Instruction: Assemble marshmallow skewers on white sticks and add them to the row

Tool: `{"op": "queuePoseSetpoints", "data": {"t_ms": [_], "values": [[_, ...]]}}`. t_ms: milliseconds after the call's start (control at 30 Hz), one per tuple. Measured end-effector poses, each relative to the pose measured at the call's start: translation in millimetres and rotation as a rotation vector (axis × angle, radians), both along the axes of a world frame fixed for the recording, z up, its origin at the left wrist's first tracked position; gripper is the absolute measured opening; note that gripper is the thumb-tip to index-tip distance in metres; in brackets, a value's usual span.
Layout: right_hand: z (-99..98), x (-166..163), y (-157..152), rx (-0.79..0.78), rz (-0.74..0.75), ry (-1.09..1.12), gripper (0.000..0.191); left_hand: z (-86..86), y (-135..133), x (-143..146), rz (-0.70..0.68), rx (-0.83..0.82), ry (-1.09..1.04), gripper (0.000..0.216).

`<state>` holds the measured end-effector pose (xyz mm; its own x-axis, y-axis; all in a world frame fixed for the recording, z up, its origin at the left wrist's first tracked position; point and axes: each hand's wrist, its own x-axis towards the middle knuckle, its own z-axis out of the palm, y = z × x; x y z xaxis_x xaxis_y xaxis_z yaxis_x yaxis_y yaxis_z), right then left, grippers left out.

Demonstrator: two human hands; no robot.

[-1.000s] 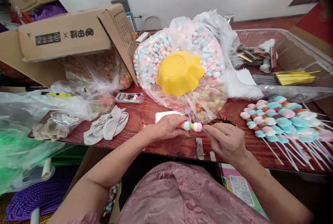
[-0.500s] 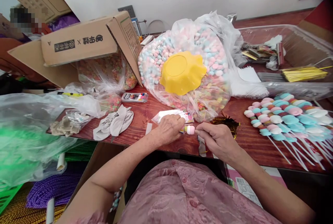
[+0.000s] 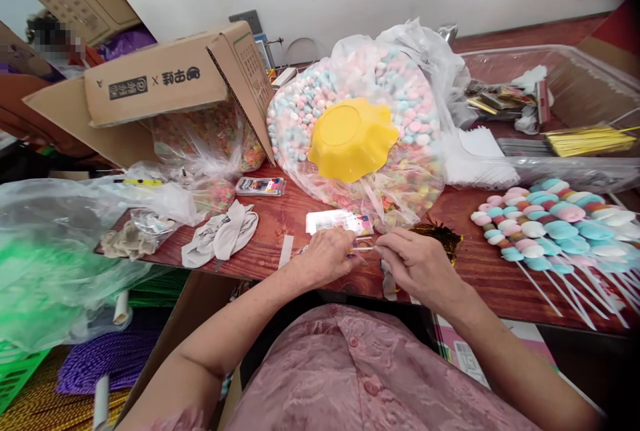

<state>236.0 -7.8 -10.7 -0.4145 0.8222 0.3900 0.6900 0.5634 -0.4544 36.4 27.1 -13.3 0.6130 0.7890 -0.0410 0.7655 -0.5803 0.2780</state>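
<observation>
My left hand (image 3: 331, 254) is closed near the table's front edge, its fingers curled down over a marshmallow skewer whose candy is hidden under them. A thin white stick (image 3: 366, 247) shows between my two hands. Clear wrapping with coloured edges seems to lie by the left fingertips, too small to make out well. My right hand (image 3: 417, 264) pinches the stick's right end between thumb and fingers. Just behind the left hand lies a white printed packet (image 3: 335, 221). Finished-looking marshmallow skewers (image 3: 560, 224) lie piled at the right, sticks toward me.
A big clear bag of marshmallows (image 3: 425, 97) bears a yellow scalloped bowl (image 3: 350, 141), upside down. On the left are a cardboard box (image 3: 155, 77) and grey gloves (image 3: 220, 234). A clear plastic tub (image 3: 550, 167) and gold ties (image 3: 443, 237) are at right. Another person sits far left.
The pink and white marshmallows that showed between my hands are out of sight; bare stick shows there now. The hands stay nearly in place. The view has shifted slightly.
</observation>
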Motion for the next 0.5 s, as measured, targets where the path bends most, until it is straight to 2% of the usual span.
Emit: {"op": "queuePoseSetpoints", "data": {"t_ms": [100, 233, 333, 367, 467, 500], "values": [[-0.1, 2.9, 0.0, 0.08, 0.024, -0.082, 0.024, -4.3, -0.2, 1.9, -0.003, -0.079, -0.074, 0.023], [-8.0, -16.6, -2.3, 0.222, 0.037, -0.134, 0.023, -9.7, -1.2, 13.2, -0.056, -0.257, -0.265, 0.01], [-10.8, -20.2, 0.7, 0.216, 0.052, -0.126, 0.022, -4.4, 1.1, 11.8, -0.089, -0.332, -0.4, 0.008], [-10.1, -16.8, 2.5, 0.199, 0.059, -0.114, 0.023, -0.4, 2.7, 8.1, -0.091, -0.322, -0.446, 0.013], [-4.4, -0.5, 7.9, 0.114, 0.037, -0.048, 0.024, 12.2, 6.5, -8.1, -0.055, -0.23, -0.527, 0.05], [-2.2, 3.7, 9.0, 0.083, 0.016, -0.022, 0.026, 14.6, 6.6, -12.9, -0.056, -0.219, -0.527, 0.051]]}}
